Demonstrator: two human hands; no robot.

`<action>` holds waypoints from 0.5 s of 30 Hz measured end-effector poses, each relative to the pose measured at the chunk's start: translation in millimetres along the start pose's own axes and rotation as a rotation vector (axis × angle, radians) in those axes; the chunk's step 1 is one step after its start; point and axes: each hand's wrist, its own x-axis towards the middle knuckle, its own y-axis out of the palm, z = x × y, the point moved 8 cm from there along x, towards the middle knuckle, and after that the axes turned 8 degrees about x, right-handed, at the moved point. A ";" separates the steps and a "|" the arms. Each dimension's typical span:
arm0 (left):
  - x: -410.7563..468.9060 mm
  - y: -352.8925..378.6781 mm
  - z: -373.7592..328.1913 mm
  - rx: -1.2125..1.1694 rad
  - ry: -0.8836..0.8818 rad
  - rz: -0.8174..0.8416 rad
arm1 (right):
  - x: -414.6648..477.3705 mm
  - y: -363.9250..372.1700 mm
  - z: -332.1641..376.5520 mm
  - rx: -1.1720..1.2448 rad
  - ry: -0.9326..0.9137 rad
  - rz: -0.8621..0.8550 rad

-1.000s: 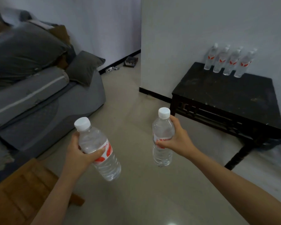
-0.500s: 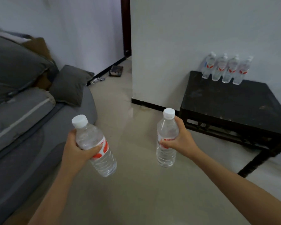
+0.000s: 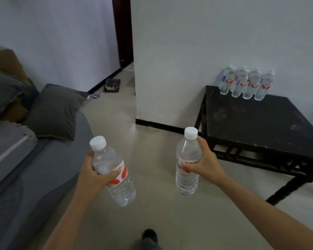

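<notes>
My left hand (image 3: 93, 175) grips a clear water bottle (image 3: 120, 186) with a white cap and a red label, tilted with its cap leaning left. In my right hand (image 3: 205, 164) is a second such bottle (image 3: 187, 179), held upright by its middle. Both bottles hang in the air over the tiled floor. Ahead on the right stands a black low table (image 3: 260, 123). Several more bottles (image 3: 246, 83) stand in a row at its far edge against the white wall.
A grey sofa (image 3: 29, 177) with grey cushions (image 3: 54, 112) fills the left side. A white wall corner (image 3: 135, 87) juts out ahead, with a passage and a dark door frame (image 3: 122, 33) to its left. A small dark object (image 3: 112, 85) lies on the passage floor. My foot (image 3: 149, 235) shows below.
The view has moved forward and turned right. The table and its row of bottles are closer, the sofa has slid left, and the wooden piece at lower left has left view. Both hands still hold their bottles.
</notes>
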 end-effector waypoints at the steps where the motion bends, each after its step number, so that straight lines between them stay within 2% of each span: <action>1: 12.7 3.6 -1.9 0.005 0.011 0.013 | 12.3 0.1 -1.4 -0.005 0.002 -0.006; 5: 84.7 13.6 -11.3 0.014 0.086 0.049 | 76.5 1.2 -2.1 -0.047 -0.020 -0.010; 10: 164.8 16.6 -28.3 -0.052 0.095 -0.009 | 152.3 -5.5 9.2 -0.098 -0.061 -0.007; 15: 229.1 33.4 -4.1 -0.078 0.046 0.004 | 206.0 -7.7 3.0 -0.099 -0.048 -0.046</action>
